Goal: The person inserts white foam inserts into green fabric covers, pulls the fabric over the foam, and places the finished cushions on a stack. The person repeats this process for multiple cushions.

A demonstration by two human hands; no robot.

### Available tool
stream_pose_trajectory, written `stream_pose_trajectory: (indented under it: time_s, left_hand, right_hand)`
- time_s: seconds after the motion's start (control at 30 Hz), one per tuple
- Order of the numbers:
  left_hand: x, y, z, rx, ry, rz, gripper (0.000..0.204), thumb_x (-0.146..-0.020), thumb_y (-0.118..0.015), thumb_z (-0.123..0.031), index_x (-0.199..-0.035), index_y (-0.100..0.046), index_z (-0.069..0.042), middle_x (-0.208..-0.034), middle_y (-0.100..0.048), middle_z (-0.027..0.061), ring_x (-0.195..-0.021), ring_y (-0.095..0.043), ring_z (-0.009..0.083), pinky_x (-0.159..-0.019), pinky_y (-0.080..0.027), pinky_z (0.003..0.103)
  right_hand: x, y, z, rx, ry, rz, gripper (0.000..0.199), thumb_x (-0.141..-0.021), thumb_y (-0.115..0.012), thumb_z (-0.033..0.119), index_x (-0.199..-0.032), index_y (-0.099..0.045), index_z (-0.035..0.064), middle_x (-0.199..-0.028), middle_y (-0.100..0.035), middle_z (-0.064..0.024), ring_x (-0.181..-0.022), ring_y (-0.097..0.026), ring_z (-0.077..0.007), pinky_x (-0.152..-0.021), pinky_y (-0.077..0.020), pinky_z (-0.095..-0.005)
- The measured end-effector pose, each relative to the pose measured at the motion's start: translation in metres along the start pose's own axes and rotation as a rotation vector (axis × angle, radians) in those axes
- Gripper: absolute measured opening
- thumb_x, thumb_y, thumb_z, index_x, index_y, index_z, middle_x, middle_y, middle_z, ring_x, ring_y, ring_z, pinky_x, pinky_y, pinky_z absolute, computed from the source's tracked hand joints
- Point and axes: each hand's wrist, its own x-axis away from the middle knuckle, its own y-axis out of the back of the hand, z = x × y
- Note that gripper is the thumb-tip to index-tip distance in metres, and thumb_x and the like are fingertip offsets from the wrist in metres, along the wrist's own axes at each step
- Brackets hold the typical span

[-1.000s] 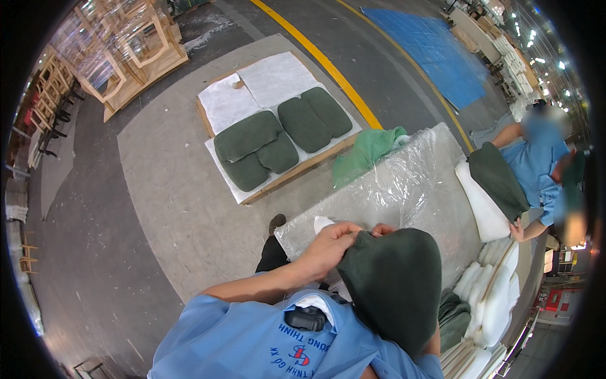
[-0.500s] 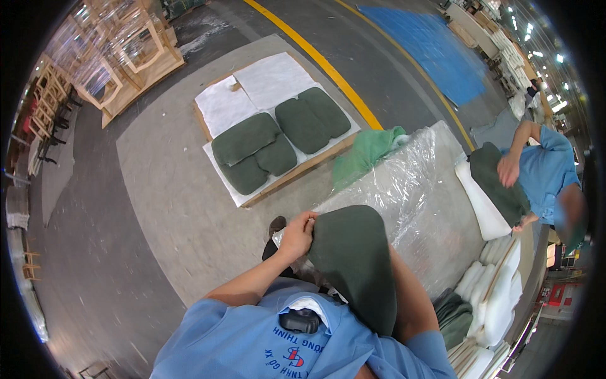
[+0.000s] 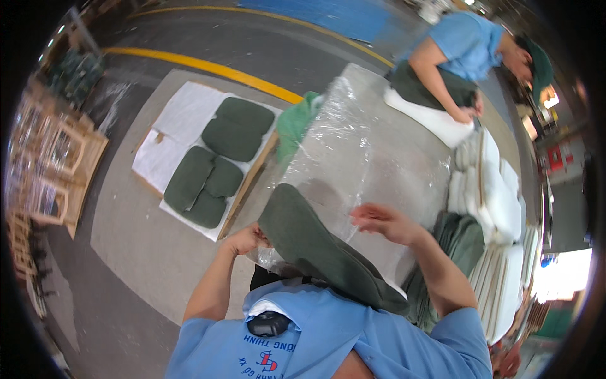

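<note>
Green cushion (image 3: 319,246) — matte, curved.

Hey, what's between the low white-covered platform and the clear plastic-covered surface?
In the head view, a bunched green cloth lies between the white-covered platform and the plastic-covered surface; lower in that view, grey floor shows between them.

We see a dark grey floor (image 3: 113,316) crossed by a yellow line (image 3: 208,67) — wooden frames (image 3: 52,169) stand left, bright light (image 3: 568,278) glares right.
</note>
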Motion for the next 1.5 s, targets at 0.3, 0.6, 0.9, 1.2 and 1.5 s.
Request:
stream_pose_trajectory:
  time_s: [0.3,0.6,0.9,1.2,1.5]
  left_hand:
    - [-0.029,0.028,0.009,-0.389,0.072,-0.068,0.047,-0.090,-0.078,-0.006,-0.133,-0.065,0.003,-0.131,-0.071,0.0145,-0.112,-0.068,0.0251,-0.098,-0.055,0.037]
    - [-0.048,0.020,-0.027,-0.539,0.029,0.106,0.036,-0.092,-0.076,-0.010,-0.127,-0.070,-0.003,-0.128,-0.073,0.0096,-0.116,-0.067,0.0272,-0.101,-0.054,0.039]
    - [-0.074,0.021,-0.037,-0.704,-0.205,0.272,0.040,-0.098,-0.071,-0.008,-0.137,-0.064,-0.004,-0.134,-0.069,0.0110,-0.121,-0.066,0.0241,-0.104,-0.055,0.041]
    - [-0.050,0.096,-0.090,-0.660,0.124,0.192,0.024,-0.099,-0.063,-0.002,-0.122,-0.070,0.000,-0.110,-0.076,0.0118,-0.101,-0.072,0.0231,-0.089,-0.059,0.039]
    - [-0.053,0.158,-0.112,-0.883,0.286,0.270,0.021,-0.101,-0.063,-0.008,-0.119,-0.071,0.000,-0.099,-0.075,0.0104,-0.091,-0.073,0.0214,-0.083,-0.059,0.038]
  right_hand:
    - [0.270,-0.051,-0.058,0.140,-0.102,-0.307,0.073,-0.080,-0.089,0.009,-0.148,-0.062,0.0139,-0.124,-0.066,-0.0064,-0.102,-0.064,-0.0165,-0.088,-0.0544,-0.0332]
    - [0.204,-0.162,-0.103,0.407,0.188,-1.130,0.039,-0.072,-0.079,-0.007,-0.106,-0.078,0.0117,-0.107,-0.067,-0.0084,-0.095,-0.067,-0.0278,-0.082,-0.0558,-0.0380]
    - [0.183,-0.156,-0.076,0.201,0.094,-1.403,0.021,-0.081,-0.083,0.003,-0.101,-0.076,0.0041,-0.091,-0.069,-0.0086,-0.086,-0.068,-0.0290,-0.076,-0.0532,-0.0379]
    - [0.133,-0.259,-0.028,0.084,0.310,-1.393,0.028,-0.077,-0.075,-0.006,-0.103,-0.077,0.0051,-0.104,-0.072,-0.0096,-0.101,-0.070,-0.0276,-0.088,-0.0570,-0.0388]
    - [0.086,-0.329,-0.028,-0.071,0.317,-1.569,0.036,-0.075,-0.067,-0.010,-0.103,-0.078,0.0086,-0.106,-0.071,-0.0066,-0.104,-0.068,-0.0266,-0.088,-0.0566,-0.0390]
